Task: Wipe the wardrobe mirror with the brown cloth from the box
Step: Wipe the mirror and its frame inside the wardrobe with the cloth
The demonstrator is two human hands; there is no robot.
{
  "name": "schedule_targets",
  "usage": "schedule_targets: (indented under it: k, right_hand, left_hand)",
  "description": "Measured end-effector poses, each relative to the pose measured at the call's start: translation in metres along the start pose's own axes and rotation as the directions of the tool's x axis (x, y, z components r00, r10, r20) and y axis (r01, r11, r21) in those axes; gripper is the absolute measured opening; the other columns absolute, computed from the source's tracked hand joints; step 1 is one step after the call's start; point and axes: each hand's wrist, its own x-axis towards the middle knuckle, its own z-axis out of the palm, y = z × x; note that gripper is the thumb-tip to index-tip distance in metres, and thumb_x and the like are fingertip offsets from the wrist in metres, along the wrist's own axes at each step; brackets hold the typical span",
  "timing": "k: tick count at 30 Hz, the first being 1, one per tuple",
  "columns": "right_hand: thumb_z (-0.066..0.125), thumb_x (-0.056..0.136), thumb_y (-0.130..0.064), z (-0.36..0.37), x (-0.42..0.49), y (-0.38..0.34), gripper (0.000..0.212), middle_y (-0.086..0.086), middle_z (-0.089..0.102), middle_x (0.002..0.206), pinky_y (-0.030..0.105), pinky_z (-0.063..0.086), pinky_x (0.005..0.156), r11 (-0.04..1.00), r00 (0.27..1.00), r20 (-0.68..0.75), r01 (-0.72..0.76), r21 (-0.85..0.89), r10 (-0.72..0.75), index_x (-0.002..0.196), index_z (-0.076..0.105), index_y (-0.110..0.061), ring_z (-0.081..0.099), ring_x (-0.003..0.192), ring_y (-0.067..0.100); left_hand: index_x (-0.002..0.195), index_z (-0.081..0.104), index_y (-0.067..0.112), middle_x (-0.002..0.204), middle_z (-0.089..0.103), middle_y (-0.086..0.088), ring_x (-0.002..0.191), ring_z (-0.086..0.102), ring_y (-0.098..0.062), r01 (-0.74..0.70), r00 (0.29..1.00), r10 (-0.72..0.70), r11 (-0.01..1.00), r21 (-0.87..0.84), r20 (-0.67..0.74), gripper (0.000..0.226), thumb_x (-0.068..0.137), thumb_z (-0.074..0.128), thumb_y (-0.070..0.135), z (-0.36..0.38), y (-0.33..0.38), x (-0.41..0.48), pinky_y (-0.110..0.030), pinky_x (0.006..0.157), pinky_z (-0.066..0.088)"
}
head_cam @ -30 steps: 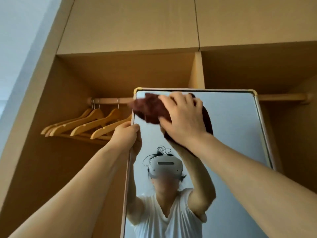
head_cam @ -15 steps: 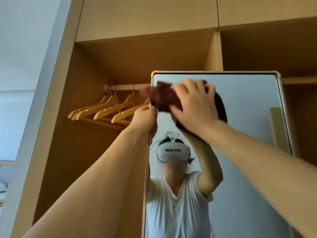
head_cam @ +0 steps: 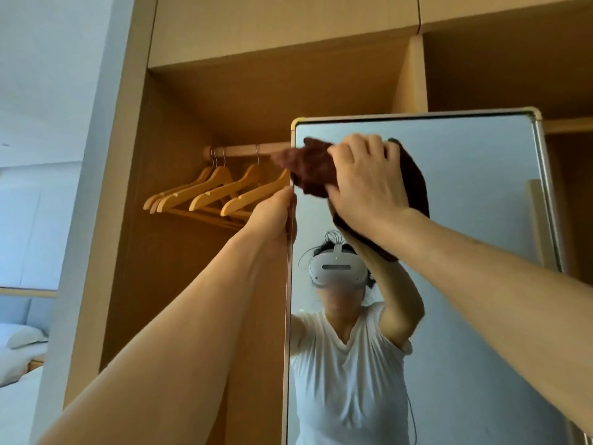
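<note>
My right hand presses the brown cloth flat under its fingers near the mirror top left corner; my left hand grips the mirror's left edge

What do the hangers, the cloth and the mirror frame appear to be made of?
Hangers: light, smooth-finished wood with metal hooks. Brown cloth: soft, fuzzy fabric, bunching in folds, perhaps microfibre. Mirror frame: thin, pale gold, likely metal, with a slight sheen.

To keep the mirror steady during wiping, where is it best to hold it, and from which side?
Grip the mirror by its thin left frame edge, coming from the left, as the left hand does; the right hand presses the brown cloth near that corner.
</note>
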Motion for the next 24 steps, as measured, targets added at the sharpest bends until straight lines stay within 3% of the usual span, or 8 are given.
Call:
schedule_targets:
  k: [3,6,8,10,15,17,20,24]
  right_hand:
    - [0.07,0.078,-0.026,0.004,-0.052,-0.012,0.038,0.013,0.057,0.11,0.047,0.04,0.089,0.992,0.994,0.014,0.103,0.074,-0.105,0.111,0.058,-0.01,0.052,0.101,0.034]
    - [0.071,0.075,-0.027,0.002,-0.065,-0.006,0.041,0.015,0.06,0.107,0.048,0.044,0.085,0.964,0.969,0.052,0.235,0.125,-0.243,0.109,0.061,-0.007,0.056,0.097,0.036]
    - [0.064,0.08,-0.028,-0.002,-0.044,0.003,0.037,0.014,0.057,0.11,0.047,0.04,0.086,0.949,0.948,0.076,0.304,0.084,-0.31,0.112,0.058,-0.008,0.053,0.099,0.035]
    - [0.055,0.087,-0.03,-0.003,-0.013,0.01,0.037,0.012,0.051,0.119,0.044,0.032,0.09,0.976,0.972,0.094,0.212,0.041,-0.215,0.119,0.051,-0.012,0.045,0.108,0.033]
    - [0.056,0.09,-0.032,0.002,0.009,0.001,0.038,0.01,0.048,0.121,0.045,0.031,0.094,1.0,1.0,0.013,-0.018,0.007,0.018,0.122,0.049,-0.013,0.043,0.111,0.032]
    - [0.062,0.085,-0.028,0.009,-0.025,-0.008,0.037,0.011,0.052,0.116,0.045,0.033,0.093,0.998,0.998,-0.015,0.059,0.031,-0.059,0.118,0.053,-0.013,0.047,0.107,0.033]
    - [0.067,0.077,-0.029,0.008,-0.085,-0.008,0.043,0.011,0.057,0.112,0.043,0.033,0.094,0.957,0.967,0.014,0.25,0.144,-0.255,0.115,0.058,-0.011,0.052,0.104,0.031]
    - [0.06,0.076,-0.035,0.0,-0.085,0.023,0.042,0.01,0.062,0.108,0.043,0.041,0.09,0.812,0.812,0.084,0.559,0.168,-0.577,0.111,0.063,-0.012,0.057,0.099,0.029]
  left_hand:
    - [0.108,0.058,0.014,0.105,0.069,-0.008,0.088,0.066,-0.02,0.018,0.999,-0.025,0.987,-0.161,-0.044,0.033,0.1,0.041,0.04,0.002,-0.001,-0.007,-0.034,0.07,0.054]
    - [0.103,0.06,0.01,0.092,0.067,-0.01,0.083,0.065,-0.024,0.136,0.989,-0.145,0.974,-0.179,-0.039,0.043,0.098,0.041,0.048,0.004,0.001,-0.015,-0.036,0.063,0.052]
    - [0.112,0.058,0.01,0.106,0.066,-0.012,0.093,0.064,-0.026,0.109,0.993,-0.116,0.982,-0.156,-0.032,0.044,0.098,0.04,0.048,0.004,0.001,-0.01,-0.04,0.079,0.053]
    - [0.117,0.057,0.011,0.115,0.065,-0.013,0.101,0.062,-0.027,0.06,0.998,-0.063,0.993,-0.103,-0.03,0.05,0.098,0.035,0.051,0.003,0.0,-0.007,-0.039,0.093,0.045]
    - [0.102,0.066,0.01,0.095,0.074,-0.011,0.091,0.068,-0.026,0.093,0.994,-0.083,0.986,-0.136,0.077,0.071,0.093,0.024,0.067,-0.005,-0.005,0.001,-0.035,0.07,0.052]
    - [0.115,0.062,0.011,0.102,0.069,-0.009,0.097,0.065,-0.025,0.081,0.996,-0.073,0.985,-0.153,0.052,0.07,0.092,0.027,0.067,-0.004,-0.005,0.0,-0.037,0.077,0.052]
    - [0.099,0.065,0.013,0.091,0.074,-0.008,0.089,0.069,-0.025,0.112,0.992,-0.105,0.988,-0.106,0.066,0.064,0.09,0.034,0.068,-0.003,-0.005,-0.008,-0.039,0.084,0.054]
    - [0.104,0.062,0.015,0.103,0.068,-0.005,0.097,0.063,-0.021,0.056,0.998,-0.056,0.995,0.081,-0.003,0.035,0.087,0.06,0.046,0.004,-0.006,-0.007,-0.037,0.091,0.049]
